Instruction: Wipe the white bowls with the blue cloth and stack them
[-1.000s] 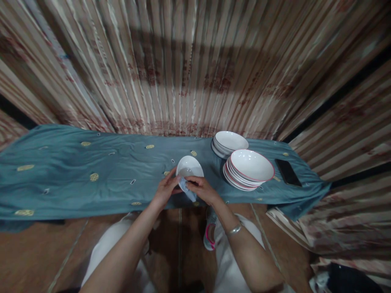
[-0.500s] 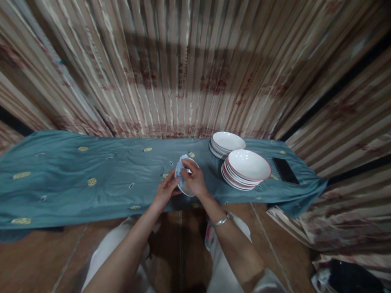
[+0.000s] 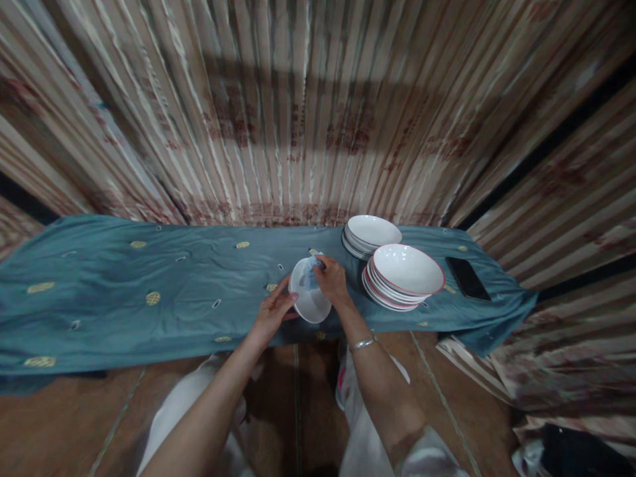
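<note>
A white bowl (image 3: 314,306) is tilted toward me above the cloth-covered table. My left hand (image 3: 272,310) grips its left side, thumb over the rim and fingers behind. In my right hand (image 3: 332,278) is a pale blue cloth (image 3: 312,270), bunched up and pressed against the upper inside of the bowl near its rim. To the right, a stack of white bowls with red rims (image 3: 405,271) stands close to my right wrist. Behind it is a second stack of white dishes with dark rims (image 3: 372,232).
A teal cloth (image 3: 109,285) with yellow pineapple prints covers the long table. A black phone (image 3: 467,278) lies near its right end. Pleated patterned curtains (image 3: 278,119) hang behind and at the right. Dark fabric (image 3: 581,454) lies on the floor at bottom right.
My right hand has moved with the cloth from the bowl's left side across to its upper right rim. More of the bowl's inside now shows. The left hand keeps its hold.
</note>
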Tool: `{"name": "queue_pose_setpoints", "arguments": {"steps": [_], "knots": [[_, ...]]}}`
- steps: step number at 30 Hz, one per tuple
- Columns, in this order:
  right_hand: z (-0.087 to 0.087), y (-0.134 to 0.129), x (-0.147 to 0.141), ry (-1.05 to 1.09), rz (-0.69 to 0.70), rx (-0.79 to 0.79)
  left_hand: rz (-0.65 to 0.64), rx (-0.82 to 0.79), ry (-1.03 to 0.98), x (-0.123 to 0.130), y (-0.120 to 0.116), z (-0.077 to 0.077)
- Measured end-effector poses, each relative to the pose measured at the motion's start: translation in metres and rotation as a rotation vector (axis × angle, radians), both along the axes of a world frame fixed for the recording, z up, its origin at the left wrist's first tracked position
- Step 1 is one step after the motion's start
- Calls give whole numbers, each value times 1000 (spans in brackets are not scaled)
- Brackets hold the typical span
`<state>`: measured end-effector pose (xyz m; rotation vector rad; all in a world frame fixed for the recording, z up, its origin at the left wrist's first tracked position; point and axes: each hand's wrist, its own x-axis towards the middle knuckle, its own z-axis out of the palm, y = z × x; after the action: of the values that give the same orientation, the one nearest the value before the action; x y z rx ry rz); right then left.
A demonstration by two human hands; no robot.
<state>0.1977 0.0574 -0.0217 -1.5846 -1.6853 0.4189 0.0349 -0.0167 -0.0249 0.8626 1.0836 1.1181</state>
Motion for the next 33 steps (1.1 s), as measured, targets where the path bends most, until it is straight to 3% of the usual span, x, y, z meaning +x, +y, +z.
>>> {"name": "queue_pose_setpoints", "arguments": {"steps": [8, 14, 19, 23, 29, 33], "knots": [[7, -11, -13, 151, 268, 190, -11, 6, 0, 0, -3, 7], [12, -25, -19, 145, 337, 196, 15, 2, 7, 0, -1, 2], [9, -12, -11, 45, 234, 186, -9, -3, -15, -1, -2, 3], [8, -5, -3, -98, 107, 72, -15, -6, -33, -2, -5, 6], [9, -14, 8, -468, -51, -176, 25, -15, -60, 1, -5, 7], [6, -24, 15, -658, -71, -238, 57, -31, -71, 1, -6, 6]]}}
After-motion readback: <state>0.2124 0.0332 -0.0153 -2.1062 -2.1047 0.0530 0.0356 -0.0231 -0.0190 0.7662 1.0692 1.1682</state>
